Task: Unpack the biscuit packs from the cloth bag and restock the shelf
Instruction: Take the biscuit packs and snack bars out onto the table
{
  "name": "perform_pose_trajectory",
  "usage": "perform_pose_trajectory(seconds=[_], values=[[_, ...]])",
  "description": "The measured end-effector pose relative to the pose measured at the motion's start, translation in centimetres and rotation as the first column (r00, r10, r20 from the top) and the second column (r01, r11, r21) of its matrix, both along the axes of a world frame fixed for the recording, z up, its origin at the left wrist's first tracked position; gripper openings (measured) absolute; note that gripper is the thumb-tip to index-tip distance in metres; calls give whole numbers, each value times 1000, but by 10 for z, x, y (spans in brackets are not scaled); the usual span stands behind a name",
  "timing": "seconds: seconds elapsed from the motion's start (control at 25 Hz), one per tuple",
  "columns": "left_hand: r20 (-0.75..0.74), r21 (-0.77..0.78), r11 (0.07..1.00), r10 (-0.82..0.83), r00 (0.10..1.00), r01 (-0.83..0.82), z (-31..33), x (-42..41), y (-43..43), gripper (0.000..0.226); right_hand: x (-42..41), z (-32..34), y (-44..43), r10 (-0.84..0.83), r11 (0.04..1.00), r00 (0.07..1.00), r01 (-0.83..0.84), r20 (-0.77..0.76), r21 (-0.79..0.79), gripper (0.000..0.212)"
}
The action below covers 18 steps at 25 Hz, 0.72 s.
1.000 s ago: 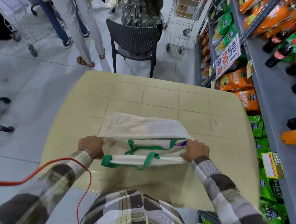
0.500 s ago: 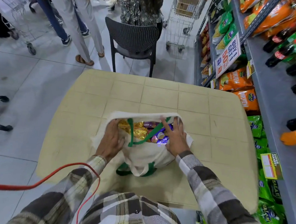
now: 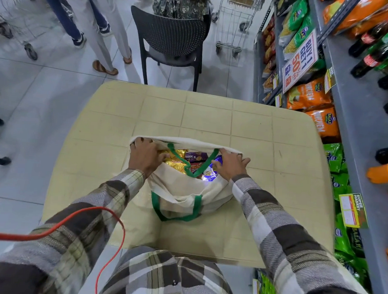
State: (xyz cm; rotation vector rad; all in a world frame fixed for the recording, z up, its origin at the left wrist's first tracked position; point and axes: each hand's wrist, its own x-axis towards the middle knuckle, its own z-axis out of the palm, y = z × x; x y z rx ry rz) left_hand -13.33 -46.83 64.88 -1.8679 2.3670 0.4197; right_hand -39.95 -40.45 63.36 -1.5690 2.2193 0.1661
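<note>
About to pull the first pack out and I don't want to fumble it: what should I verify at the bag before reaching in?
1. Bag mouth open: ok. The left hand and right hand hold the rim of the cloth bag apart.
2. Packs in sight: ok. A gold pack, purple pack and blue pack show inside.
3. Opening unobstructed: not ok. A green handle lies across the packs.
4. A hand free to pick: not ok. Both grip the rim.
5. Bag supported: ok. It sits on the table.
6. Shelf space for biscuits: cannot tell. The shelf shows only snack bags and bottles.
</note>
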Motion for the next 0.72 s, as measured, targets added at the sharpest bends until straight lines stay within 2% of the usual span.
perform_pose_trajectory(seconds=[0.04,0.12,0.2,0.28,0.36,0.4,0.48,0.56,0.72], values=[[15,3,1000,-25,1000,25,1,2,-2,54,-1,0,-1,25,999,998,-22,-53,42,49],[38,-3,997,-80,996,80,5,11,-9,62,-9,4,-2,121,981,978,-92,-168,169,73],[100,-44,984,-167,981,172,5,22,-10,55,-27,8,-3,184,960,956,-125,-230,249,97],[129,-34,972,-228,965,234,-1,31,0,53,-44,9,-1,197,935,957,-117,-215,336,107],[124,28,967,-256,959,254,-12,37,11,73,-51,4,8,200,897,967,-116,-158,426,109],[75,60,966,-256,964,252,-15,40,14,86,-52,-2,15,200,886,971,-123,-129,446,110],[-62,91,962,-254,965,259,-17,46,13,108,-52,-13,28,180,888,982,-135,-62,439,113],[-110,60,958,-273,956,281,-21,53,13,120,-53,-20,36,163,912,987,-146,-10,383,115],[-129,146,955,-242,962,259,-33,59,9,118,-52,-29,45,91,962,994,-103,57,254,116]])
